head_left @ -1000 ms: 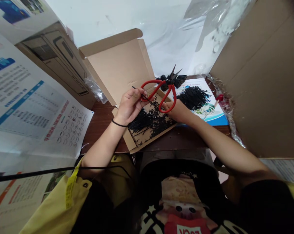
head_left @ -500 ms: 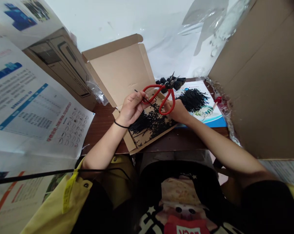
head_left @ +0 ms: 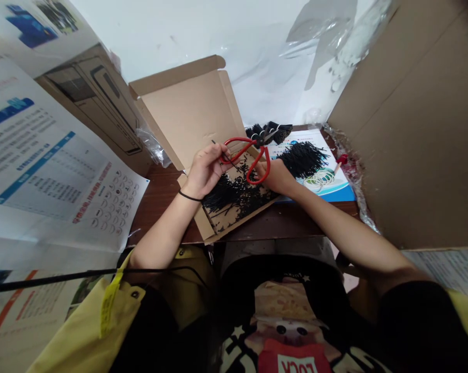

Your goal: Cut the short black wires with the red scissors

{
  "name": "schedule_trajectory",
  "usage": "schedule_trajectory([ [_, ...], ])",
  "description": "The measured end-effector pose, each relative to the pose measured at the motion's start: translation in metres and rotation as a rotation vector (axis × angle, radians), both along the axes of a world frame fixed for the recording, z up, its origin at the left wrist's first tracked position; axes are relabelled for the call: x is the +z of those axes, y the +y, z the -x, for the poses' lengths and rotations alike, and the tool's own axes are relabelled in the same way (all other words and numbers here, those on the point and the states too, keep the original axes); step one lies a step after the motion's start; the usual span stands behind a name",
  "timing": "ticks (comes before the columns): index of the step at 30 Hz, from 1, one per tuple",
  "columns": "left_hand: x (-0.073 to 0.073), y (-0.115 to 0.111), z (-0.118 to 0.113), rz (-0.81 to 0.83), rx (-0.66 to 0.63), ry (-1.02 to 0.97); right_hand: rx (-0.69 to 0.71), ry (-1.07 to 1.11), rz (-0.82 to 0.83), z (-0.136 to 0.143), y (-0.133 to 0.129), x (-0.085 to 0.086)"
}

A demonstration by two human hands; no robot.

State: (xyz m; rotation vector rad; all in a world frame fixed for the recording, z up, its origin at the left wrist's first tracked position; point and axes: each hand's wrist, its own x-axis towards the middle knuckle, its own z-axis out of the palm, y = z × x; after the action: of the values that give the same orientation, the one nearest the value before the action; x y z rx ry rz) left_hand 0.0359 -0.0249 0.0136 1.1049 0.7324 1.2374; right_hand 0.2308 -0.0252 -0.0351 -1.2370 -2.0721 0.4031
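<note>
My left hand [head_left: 206, 168] is closed in a pinch on a thin black strip [head_left: 214, 142], whose end sticks up past the fingertips. Red-handled scissors [head_left: 260, 140] lie across between my hands, blades pointing away to the right. My right hand [head_left: 277, 177] is closed at the lower handle loop; the other loop reaches the left fingertips. Below both hands is an open cardboard box [head_left: 203, 227] containing a bundle of long black strips [head_left: 220, 195] and many short black pieces [head_left: 253, 199].
Right of the box, a pile of black strips [head_left: 304, 159] and pale looped bands [head_left: 322, 178] rest on a printed booklet [head_left: 337, 192]. Tied black bundles [head_left: 282, 132] lie behind. A cardboard panel [head_left: 405, 129] stands right; a printed carton [head_left: 98, 103] and paper sheet [head_left: 63, 171] flank the left.
The scissor blades, spread apart before, now look closed together and tilt lower to the right. Both hands stay almost in place, and the view has shifted slightly.
</note>
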Motion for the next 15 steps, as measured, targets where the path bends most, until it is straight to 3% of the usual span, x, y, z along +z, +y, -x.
schedule_trajectory([
  [3,-0.001,0.010,0.009,0.020,0.060,0.066,-0.258,0.194,-0.071,-0.010,-0.003,0.011],
  [5,-0.005,0.014,0.012,0.051,0.067,0.174,-0.311,0.309,-0.132,-0.014,-0.008,0.018],
  [8,-0.011,0.015,0.012,0.027,0.064,0.476,-0.247,0.330,-0.188,-0.013,-0.018,0.024],
  [11,-0.010,0.010,0.010,-0.215,0.167,0.754,-0.160,0.257,-0.230,-0.007,-0.029,0.025],
  [13,-0.006,0.006,0.008,-0.373,0.317,0.733,-0.071,0.221,-0.239,-0.003,-0.034,0.025],
  [15,-0.001,0.001,0.003,-0.349,0.357,0.568,0.050,0.264,-0.194,0.001,-0.038,0.028],
])
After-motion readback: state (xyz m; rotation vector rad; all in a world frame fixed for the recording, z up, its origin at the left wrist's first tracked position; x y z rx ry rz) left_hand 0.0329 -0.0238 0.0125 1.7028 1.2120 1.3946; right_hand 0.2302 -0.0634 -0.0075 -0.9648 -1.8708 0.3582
